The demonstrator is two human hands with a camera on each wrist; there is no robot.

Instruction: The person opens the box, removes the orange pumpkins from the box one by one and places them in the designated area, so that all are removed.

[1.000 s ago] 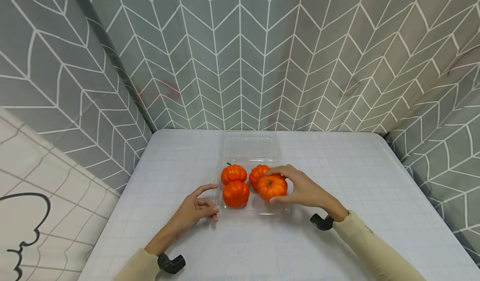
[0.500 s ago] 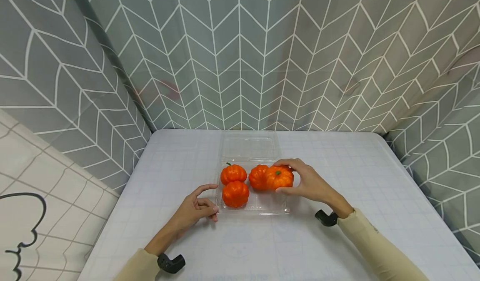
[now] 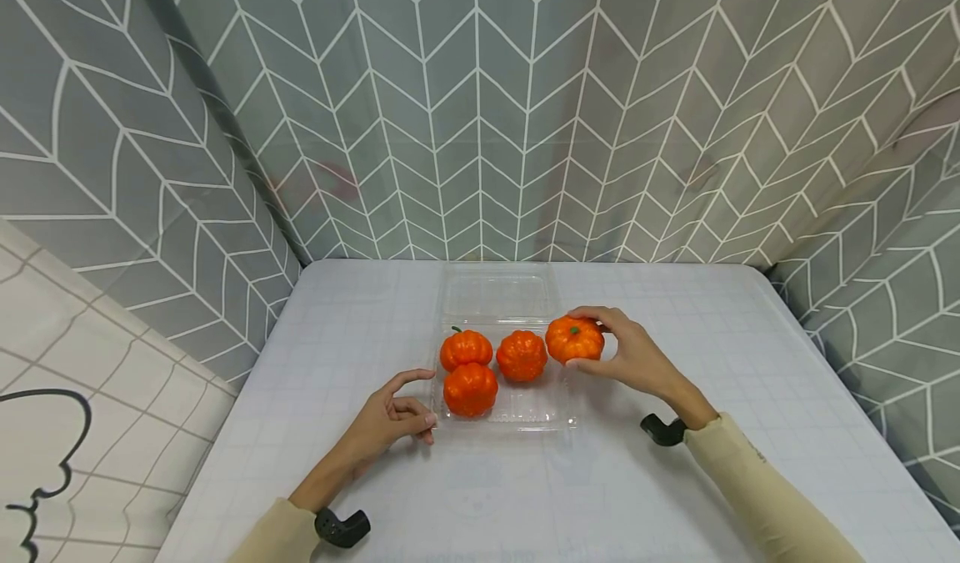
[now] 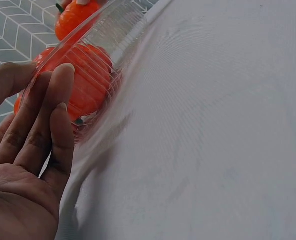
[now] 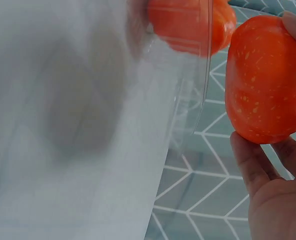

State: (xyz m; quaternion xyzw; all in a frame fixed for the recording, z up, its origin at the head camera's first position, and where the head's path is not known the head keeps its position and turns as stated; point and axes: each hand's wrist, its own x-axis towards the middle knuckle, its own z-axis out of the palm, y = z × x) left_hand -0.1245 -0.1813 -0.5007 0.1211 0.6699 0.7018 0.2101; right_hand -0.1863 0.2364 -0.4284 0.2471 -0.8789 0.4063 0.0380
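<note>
My right hand (image 3: 637,361) grips a small orange pumpkin (image 3: 575,339) with a green stem, thumb at the near side and fingers at the far side. In the right wrist view this pumpkin (image 5: 263,80) is clear of the container wall. Three more pumpkins sit in an open clear plastic container (image 3: 536,413): a back left one (image 3: 466,350), a front left one (image 3: 470,389) and a back right one (image 3: 522,355). Beside the container's left wall is my left hand (image 3: 386,421). Its relaxed fingers (image 4: 60,90) touch that wall in the left wrist view.
The container's clear lid (image 3: 498,296) lies folded back behind it on the white-covered table (image 3: 360,313). Grey patterned curtains (image 3: 480,129) stand behind and at both sides. A black wrist device (image 3: 342,528) is on the left arm and another (image 3: 663,429) on the right.
My right hand has carried its pumpkin from the container's right half up, back and to the right, uncovering the back right pumpkin. The left hand has stayed in place.
</note>
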